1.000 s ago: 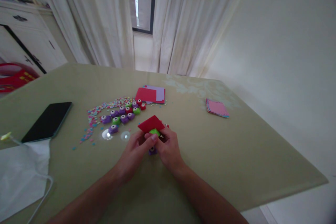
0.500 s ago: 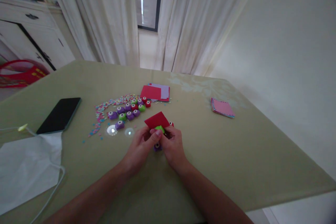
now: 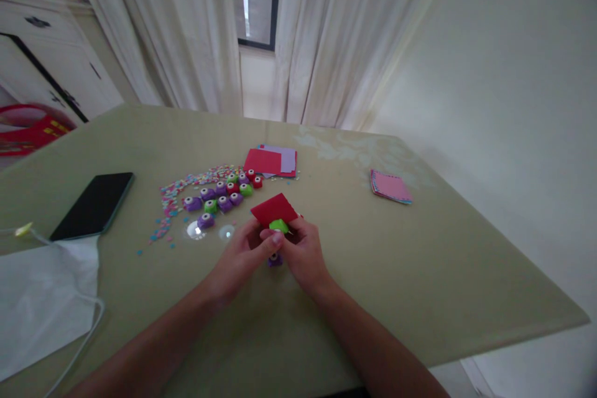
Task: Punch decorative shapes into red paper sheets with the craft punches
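In the middle of the table, my left hand (image 3: 240, 261) and my right hand (image 3: 305, 255) are closed together around a small green craft punch (image 3: 278, 226). A red paper card (image 3: 274, 208) sticks out from the far side of the punch, tilted upward. My thumbs meet on the near side of the punch, and my fingers hide most of its lower part. Just below my hands a purple craft punch (image 3: 275, 260) shows on the table. Something red peeks out behind my right fingers, mostly covered.
Several purple, green and red punches (image 3: 224, 203) stand in rows left of my hands, beside scattered paper confetti (image 3: 168, 199). Behind lie red and lilac cards (image 3: 265, 161). A pink card stack (image 3: 392, 186) is at right; a dark tablet (image 3: 93, 205) and white sheet (image 3: 46, 305) at left.
The whole view has shifted slightly, so things sit a little further left. My hands still hold the green punch and red card; the red punch behind my right hand is now more covered.
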